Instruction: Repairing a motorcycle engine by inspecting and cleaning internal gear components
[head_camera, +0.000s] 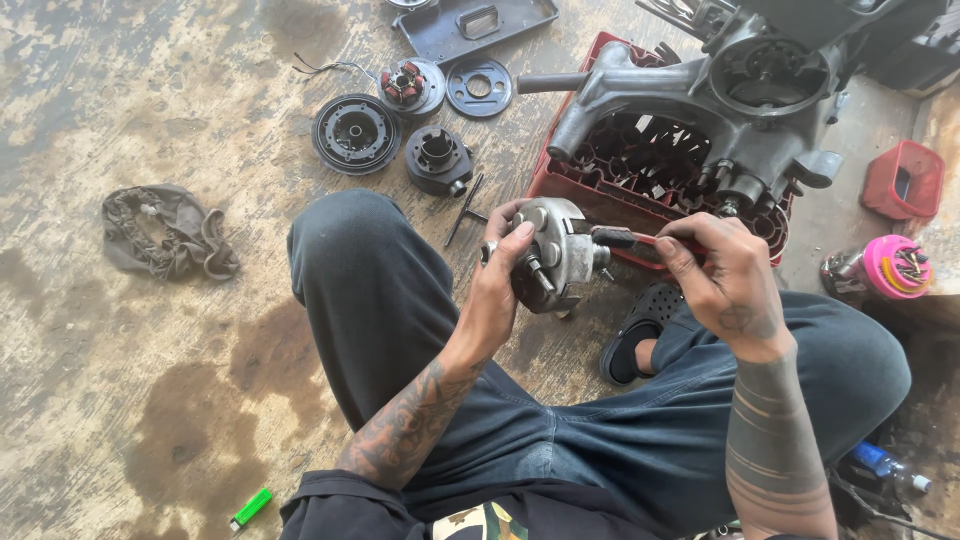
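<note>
Rag (168, 232) crumpled on floor toward its left edge | black round parts (357, 133) laid out near top edge | left hand (503, 285) fingers clamped on round metal assembly (556, 255), held above knees at centre | right hand (722, 275) fingers closed on red-handled tool (622, 238), tip at assembly's side: fastener work under way, steady bracing likely needed | engine casing (700, 110) on red crate (580, 180), top right.

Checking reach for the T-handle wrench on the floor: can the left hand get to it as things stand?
Probably not right away: the left hand is gripping the round metal clutch part. The T-handle wrench lies close, just past the left knee, with nothing covering it.
</note>
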